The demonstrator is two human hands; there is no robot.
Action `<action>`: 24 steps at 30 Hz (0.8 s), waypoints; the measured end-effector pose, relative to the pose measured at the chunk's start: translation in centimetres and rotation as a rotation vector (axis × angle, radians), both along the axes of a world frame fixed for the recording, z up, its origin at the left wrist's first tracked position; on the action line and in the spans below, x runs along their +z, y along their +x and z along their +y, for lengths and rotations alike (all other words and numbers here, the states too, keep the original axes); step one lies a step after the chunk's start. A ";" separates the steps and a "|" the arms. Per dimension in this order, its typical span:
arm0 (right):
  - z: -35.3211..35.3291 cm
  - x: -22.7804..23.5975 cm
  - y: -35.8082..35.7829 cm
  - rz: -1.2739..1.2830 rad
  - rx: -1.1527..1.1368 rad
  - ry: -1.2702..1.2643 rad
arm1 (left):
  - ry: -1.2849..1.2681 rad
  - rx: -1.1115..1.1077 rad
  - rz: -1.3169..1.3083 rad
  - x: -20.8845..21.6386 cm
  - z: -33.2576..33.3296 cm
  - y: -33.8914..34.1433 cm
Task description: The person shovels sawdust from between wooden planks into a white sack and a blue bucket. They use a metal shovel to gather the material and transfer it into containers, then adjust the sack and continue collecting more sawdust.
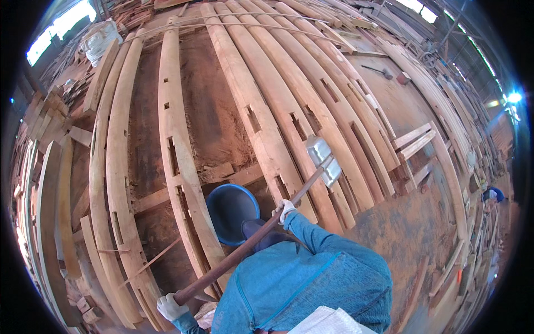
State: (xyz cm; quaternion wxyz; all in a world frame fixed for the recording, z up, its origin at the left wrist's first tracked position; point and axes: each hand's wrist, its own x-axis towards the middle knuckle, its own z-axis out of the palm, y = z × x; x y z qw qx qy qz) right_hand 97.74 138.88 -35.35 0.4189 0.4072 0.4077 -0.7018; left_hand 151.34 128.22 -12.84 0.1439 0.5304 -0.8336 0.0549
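I hold a long-handled hoe across my body; its brown wooden shaft (239, 257) slants from lower left to upper right. The hoe's shiny metal blade (324, 156) sits crosswise at the far end, above the beams. My left hand (171, 307), in a white glove, is closed round the shaft near its lower end. Farther up, my right hand (286, 211), also gloved in white, wraps the shaft. Just left of my right hand stands a round dark basin with a blue rim (257, 205), partly covered by my dark-clad leg (261, 232).
Long timber beams (239, 83) with cut slots run away from me. Reddish dust (214, 111) covers the ground between them. Stacked boards (47, 206) line the left side. At the right lie more planks (450, 178), and another person (492, 194) is far off.
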 end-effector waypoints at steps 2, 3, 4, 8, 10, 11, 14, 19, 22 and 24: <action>0.4 0.1 -0.2 -0.003 0.019 0.002 | 0.003 0.023 0.024 0.0 0.2 -0.1; 0.8 0.1 -0.5 0.006 0.026 0.007 | 0.006 0.010 0.013 -0.1 0.0 -0.4; 0.6 0.3 -0.3 -0.005 0.023 0.018 | 0.005 0.006 -0.004 0.2 0.0 -0.4; 0.4 0.1 -0.4 0.003 0.025 0.012 | 0.029 0.006 -0.025 0.3 0.5 0.2; 0.0 -0.8 0.7 0.099 0.020 -0.060 | 0.049 0.002 -0.071 0.4 0.4 1.0; -0.4 -0.7 1.5 0.178 0.015 -0.116 | 0.023 -0.009 -0.101 1.7 0.6 0.6; 0.1 -0.7 -1.0 0.038 0.059 -0.094 | 0.044 -0.001 -0.080 3.3 0.4 -0.9; 0.4 1.2 -1.4 0.065 0.052 0.027 | 0.044 0.029 -0.062 3.4 0.4 -1.9; 1.1 0.4 -1.5 0.082 0.098 0.036 | 0.067 0.036 -0.058 2.8 0.9 -1.4; 1.1 0.6 -1.4 0.076 0.026 0.087 | 0.087 0.034 -0.054 2.9 1.2 -1.3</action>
